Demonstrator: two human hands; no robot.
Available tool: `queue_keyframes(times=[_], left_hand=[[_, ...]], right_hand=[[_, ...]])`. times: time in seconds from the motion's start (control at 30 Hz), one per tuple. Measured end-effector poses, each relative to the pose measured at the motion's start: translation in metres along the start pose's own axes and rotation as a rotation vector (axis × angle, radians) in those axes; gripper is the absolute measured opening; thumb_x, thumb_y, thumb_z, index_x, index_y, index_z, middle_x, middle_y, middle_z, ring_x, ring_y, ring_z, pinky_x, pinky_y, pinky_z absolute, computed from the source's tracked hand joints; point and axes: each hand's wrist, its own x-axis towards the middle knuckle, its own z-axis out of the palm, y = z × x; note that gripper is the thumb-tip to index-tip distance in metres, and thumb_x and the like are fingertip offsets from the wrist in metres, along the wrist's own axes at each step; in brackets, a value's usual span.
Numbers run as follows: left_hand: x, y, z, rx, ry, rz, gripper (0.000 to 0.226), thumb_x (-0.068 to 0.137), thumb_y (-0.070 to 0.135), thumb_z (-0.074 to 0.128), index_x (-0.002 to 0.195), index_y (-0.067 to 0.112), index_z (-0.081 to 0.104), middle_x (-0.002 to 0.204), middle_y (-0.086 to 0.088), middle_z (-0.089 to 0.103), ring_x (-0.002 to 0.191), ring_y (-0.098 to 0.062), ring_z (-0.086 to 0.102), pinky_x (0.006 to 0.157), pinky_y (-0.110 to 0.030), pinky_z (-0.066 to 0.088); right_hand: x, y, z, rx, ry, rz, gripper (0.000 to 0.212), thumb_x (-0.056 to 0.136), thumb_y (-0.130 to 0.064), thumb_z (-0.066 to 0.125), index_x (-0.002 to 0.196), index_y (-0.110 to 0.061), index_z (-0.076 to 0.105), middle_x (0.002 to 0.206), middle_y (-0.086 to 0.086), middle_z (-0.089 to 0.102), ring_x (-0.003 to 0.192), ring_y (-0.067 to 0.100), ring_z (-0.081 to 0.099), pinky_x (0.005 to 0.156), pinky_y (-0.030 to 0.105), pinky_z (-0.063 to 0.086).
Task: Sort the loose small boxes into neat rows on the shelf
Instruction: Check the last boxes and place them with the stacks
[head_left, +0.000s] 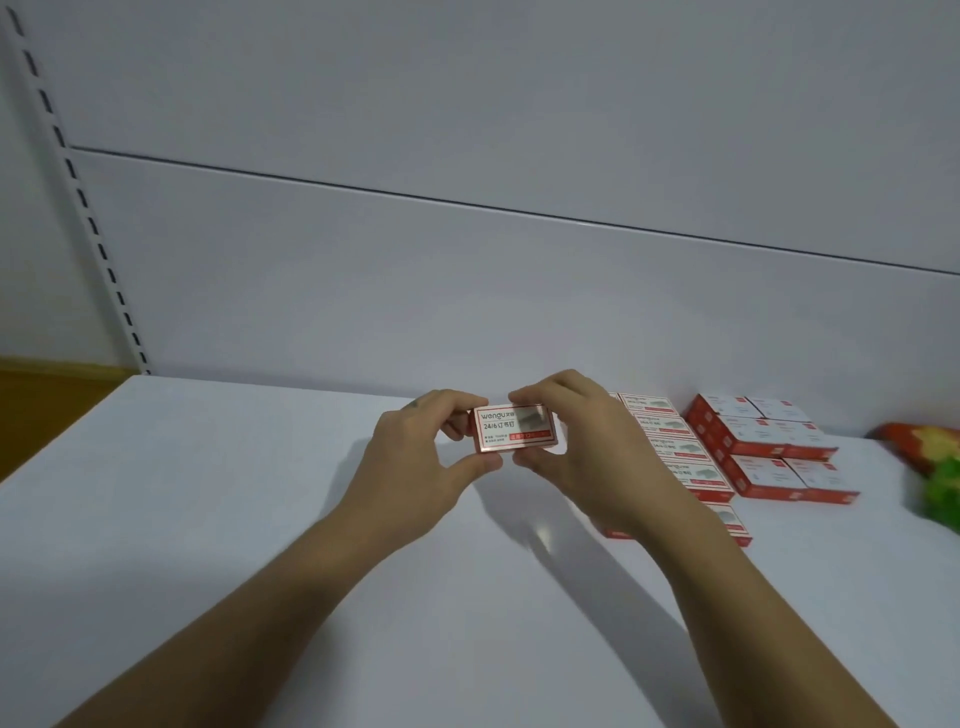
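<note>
Small box (514, 434), one, pinched by left hand (421, 457), right hand (587, 457), over shelf (208, 519)

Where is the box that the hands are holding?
In the head view the held box is mid-frame, pinched between left hand and right hand, above the shelf, left of the row of boxes.

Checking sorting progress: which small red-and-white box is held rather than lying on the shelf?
The box pinched between the left hand and right hand, printed face toward the camera, left of the rest; the other boxes lie in rows on the shelf.
</note>
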Motion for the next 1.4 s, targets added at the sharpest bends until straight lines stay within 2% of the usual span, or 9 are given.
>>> queue_keyframes(times=[0.1, 0.27, 0.37, 0.57, 0.7, 0.87, 1.0, 1.17, 1.4], left_hand=[[-0.003, 0.008, 0.005, -0.006, -0.026, 0.025, 0.043, 0.072, 0.027, 0.083, 0.110, 0.027, 0.064, 0.097, 0.016, 0.065, 0.092, -0.006, 0.058, 0.085, -0.030, 0.049], [-0.006, 0.023, 0.017, 0.085, -0.088, 0.066, 0.041, 0.073, 0.031, 0.081, 0.110, 0.028, 0.063, 0.099, 0.019, 0.062, 0.090, 0.000, 0.056, 0.088, -0.036, 0.045], [-0.007, 0.036, 0.027, 0.205, -0.160, 0.107, 0.044, 0.075, 0.047, 0.074, 0.114, 0.032, 0.060, 0.104, 0.019, 0.059, 0.088, 0.000, 0.055, 0.087, -0.036, 0.044], [-0.013, 0.073, 0.063, 0.426, -0.244, 0.143, 0.046, 0.083, 0.050, 0.065, 0.126, 0.035, 0.054, 0.125, 0.012, 0.053, 0.113, -0.010, 0.051, 0.100, -0.036, 0.035], [-0.020, 0.087, 0.096, 0.581, -0.300, 0.147, 0.044, 0.090, 0.050, 0.053, 0.130, 0.033, 0.050, 0.132, 0.011, 0.049, 0.117, -0.013, 0.045, 0.100, -0.033, 0.031], [-0.026, 0.093, 0.124, 0.732, -0.295, 0.123, 0.033, 0.095, 0.043, 0.045, 0.125, 0.033, 0.053, 0.126, 0.010, 0.052, 0.114, -0.015, 0.045, 0.096, -0.033, 0.028], [-0.028, 0.099, 0.139, 0.731, -0.191, 0.066, 0.023, 0.093, 0.035, 0.048, 0.111, 0.027, 0.060, 0.112, 0.007, 0.058, 0.103, -0.020, 0.052, 0.087, -0.035, 0.033], [-0.031, 0.102, 0.153, 0.778, -0.101, -0.003, 0.018, 0.092, 0.035, 0.050, 0.103, 0.024, 0.060, 0.108, 0.006, 0.060, 0.099, -0.020, 0.051, 0.081, -0.033, 0.036], [-0.037, 0.105, 0.162, 0.781, -0.043, -0.043, 0.014, 0.090, 0.029, 0.057, 0.100, 0.022, 0.064, 0.103, 0.004, 0.063, 0.097, -0.021, 0.053, 0.077, -0.034, 0.036]], right_hand=[[-0.012, 0.008, -0.006, -0.026, 0.003, -0.023, 0.049, 0.079, -0.025, 0.077, 0.125, -0.031, 0.059, 0.114, -0.012, 0.055, 0.093, 0.001, 0.043, 0.073, 0.006, 0.034], [-0.033, 0.021, -0.026, -0.027, 0.016, -0.048, 0.042, 0.078, -0.018, 0.077, 0.117, -0.026, 0.065, 0.112, -0.008, 0.063, 0.100, 0.014, 0.055, 0.081, 0.025, 0.041], [-0.046, 0.034, -0.042, -0.069, 0.013, -0.026, 0.038, 0.081, -0.018, 0.075, 0.117, -0.025, 0.065, 0.115, -0.010, 0.062, 0.105, 0.012, 0.053, 0.081, 0.022, 0.036], [-0.087, 0.090, -0.072, -0.079, 0.004, 0.138, 0.037, 0.084, -0.017, 0.072, 0.119, -0.027, 0.063, 0.120, -0.012, 0.061, 0.106, 0.009, 0.053, 0.082, 0.019, 0.035], [-0.112, 0.126, -0.074, -0.109, -0.042, 0.238, 0.034, 0.086, -0.018, 0.069, 0.118, -0.028, 0.064, 0.122, -0.011, 0.062, 0.108, 0.012, 0.054, 0.084, 0.021, 0.037], [-0.121, 0.143, -0.064, -0.070, -0.048, 0.248, 0.033, 0.085, -0.020, 0.069, 0.118, -0.027, 0.065, 0.121, -0.010, 0.064, 0.112, 0.015, 0.055, 0.085, 0.026, 0.040], [-0.121, 0.138, -0.051, -0.083, 0.098, 0.157, 0.029, 0.074, -0.011, 0.071, 0.100, -0.023, 0.074, 0.103, -0.007, 0.072, 0.095, 0.022, 0.062, 0.075, 0.027, 0.047], [-0.125, 0.144, -0.045, -0.051, 0.061, 0.183, 0.033, 0.087, -0.028, 0.063, 0.120, -0.026, 0.067, 0.130, -0.008, 0.060, 0.117, 0.017, 0.053, 0.094, 0.029, 0.043], [-0.127, 0.143, -0.046, -0.035, 0.018, 0.183, 0.033, 0.093, -0.029, 0.053, 0.125, -0.026, 0.061, 0.134, -0.009, 0.054, 0.118, 0.017, 0.050, 0.092, 0.031, 0.044]])
